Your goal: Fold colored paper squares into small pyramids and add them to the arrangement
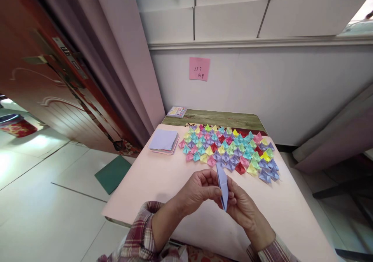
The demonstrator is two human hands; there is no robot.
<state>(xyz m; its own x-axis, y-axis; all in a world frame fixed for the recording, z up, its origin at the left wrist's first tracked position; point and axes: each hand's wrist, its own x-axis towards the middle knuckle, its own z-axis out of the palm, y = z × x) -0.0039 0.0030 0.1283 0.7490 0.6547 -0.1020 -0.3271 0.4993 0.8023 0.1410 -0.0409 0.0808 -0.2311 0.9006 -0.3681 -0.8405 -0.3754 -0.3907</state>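
Observation:
Both of my hands pinch a folded piece of light purple paper above the pink tabletop. My left hand grips it from the left, fingers curled around its edge. From the right, my right hand holds the same paper, fingers closed. The paper stands edge-on, long and narrow. Beyond my hands lies a wide patch of several small folded paper pieces in pink, blue, green, yellow, red and purple, laid side by side.
A stack of purple and pink paper sheets lies at the table's back left. A small paper pack rests on the wooden strip by the wall. A pink note sticks to the wall. A green mat lies on the floor.

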